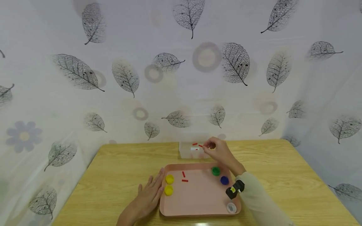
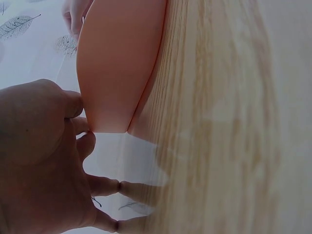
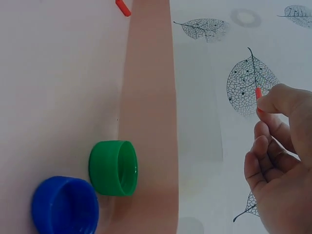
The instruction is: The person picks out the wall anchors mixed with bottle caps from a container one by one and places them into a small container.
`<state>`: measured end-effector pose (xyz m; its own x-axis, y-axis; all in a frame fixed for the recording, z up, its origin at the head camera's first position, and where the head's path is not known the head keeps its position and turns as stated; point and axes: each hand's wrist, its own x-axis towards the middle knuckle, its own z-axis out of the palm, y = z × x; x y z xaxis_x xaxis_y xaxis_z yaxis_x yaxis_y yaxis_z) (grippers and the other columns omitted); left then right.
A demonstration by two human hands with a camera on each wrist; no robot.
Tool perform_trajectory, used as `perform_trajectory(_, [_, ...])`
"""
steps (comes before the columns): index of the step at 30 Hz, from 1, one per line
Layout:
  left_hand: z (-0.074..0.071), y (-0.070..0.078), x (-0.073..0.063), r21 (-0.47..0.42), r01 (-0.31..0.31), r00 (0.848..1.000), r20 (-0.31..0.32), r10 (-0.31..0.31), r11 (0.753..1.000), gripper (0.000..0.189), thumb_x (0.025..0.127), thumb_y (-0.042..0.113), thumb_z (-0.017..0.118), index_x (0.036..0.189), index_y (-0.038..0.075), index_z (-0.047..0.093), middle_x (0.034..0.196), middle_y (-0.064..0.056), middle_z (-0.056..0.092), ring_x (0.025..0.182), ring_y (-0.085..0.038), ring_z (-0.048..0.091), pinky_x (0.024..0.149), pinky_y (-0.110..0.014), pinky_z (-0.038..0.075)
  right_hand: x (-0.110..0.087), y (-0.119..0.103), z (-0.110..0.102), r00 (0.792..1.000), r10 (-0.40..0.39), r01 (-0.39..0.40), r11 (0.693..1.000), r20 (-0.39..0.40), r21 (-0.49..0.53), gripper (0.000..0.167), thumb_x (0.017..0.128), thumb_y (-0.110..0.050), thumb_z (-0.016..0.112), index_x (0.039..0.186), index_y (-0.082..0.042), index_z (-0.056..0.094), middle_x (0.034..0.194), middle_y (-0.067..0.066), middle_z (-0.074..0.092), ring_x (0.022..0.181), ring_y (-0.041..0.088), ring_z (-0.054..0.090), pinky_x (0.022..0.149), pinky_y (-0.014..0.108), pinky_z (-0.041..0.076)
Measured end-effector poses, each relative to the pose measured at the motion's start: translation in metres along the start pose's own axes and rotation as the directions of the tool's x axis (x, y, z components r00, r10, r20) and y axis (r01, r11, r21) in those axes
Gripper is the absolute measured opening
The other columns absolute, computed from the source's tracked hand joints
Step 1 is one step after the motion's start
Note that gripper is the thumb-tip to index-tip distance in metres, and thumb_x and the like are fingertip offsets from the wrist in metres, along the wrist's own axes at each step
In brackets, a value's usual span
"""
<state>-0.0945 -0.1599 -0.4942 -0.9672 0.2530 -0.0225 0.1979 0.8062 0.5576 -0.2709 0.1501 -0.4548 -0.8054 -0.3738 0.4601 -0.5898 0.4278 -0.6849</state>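
Note:
Between thumb and forefinger, my right hand point(image 1: 217, 151) pinches a small red stick point(image 3: 259, 96) over the right part of the translucent white box point(image 1: 188, 154). More red pieces and a white piece point(image 1: 194, 148) show inside that box. My left hand point(image 1: 149, 194) rests along the left side of the pink tray point(image 1: 200, 201), fingers extended, fingertips at its rim. On the tray near that hand sit two yellow caps point(image 1: 169, 179), with two red sticks point(image 1: 185, 180) to their right.
At the tray's right side stand a green cap point(image 3: 109, 168), a blue cap point(image 3: 63, 207) and a clear round cap point(image 1: 231, 207). The wooden table point(image 1: 121, 163) meets a leaf-patterned curtain point(image 1: 181, 94) at the back. A black wrist camera point(image 1: 234, 189) overlaps the tray's right edge in the head view.

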Motion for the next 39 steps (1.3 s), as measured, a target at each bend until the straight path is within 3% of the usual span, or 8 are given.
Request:
perform_trajectory(5, [0.001, 0.0, 0.0, 0.0, 0.003, 1.0, 0.004, -0.003, 1.0, 0.059, 0.114, 0.04, 0.028, 0.166, 0.02, 0.012, 0.171, 0.002, 0.008, 0.15, -0.053, 0.013, 0.102, -0.087, 0.0, 0.008, 0.008, 0.001, 1.0, -0.012, 0.011, 1.0, -0.022, -0.024, 0.003, 0.088, -0.003, 0.075, 0.09, 0.0, 0.073, 0.08, 0.002, 0.068, 0.073, 0.014, 0.059, 0.067, 0.025, 0.052])
perform_trajectory(14, [0.001, 0.0, 0.0, 0.019, -0.001, 1.0, -0.009, 0.002, 1.0, 0.058, 0.114, 0.04, 0.028, 0.167, 0.021, 0.012, 0.171, 0.002, 0.008, 0.149, -0.054, 0.016, 0.102, -0.088, 0.002, 0.019, 0.015, 0.004, 0.999, 0.037, -0.037, 0.998, -0.005, -0.054, 0.007, 0.091, -0.008, 0.076, 0.089, -0.002, 0.073, 0.081, 0.001, 0.067, 0.072, 0.014, 0.059, 0.066, 0.028, 0.052])
perform_trajectory(39, [0.002, 0.004, 0.002, 0.01, 0.014, 1.0, -0.01, -0.014, 1.0, 0.058, 0.114, 0.039, 0.029, 0.167, 0.021, 0.012, 0.171, 0.003, 0.008, 0.15, -0.053, 0.014, 0.103, -0.087, 0.002, 0.023, 0.03, 0.005, 0.997, 0.072, -0.072, 0.997, 0.029, -0.017, 0.005, 0.093, -0.007, 0.075, 0.091, -0.002, 0.074, 0.08, 0.004, 0.068, 0.071, 0.014, 0.06, 0.064, 0.026, 0.052])
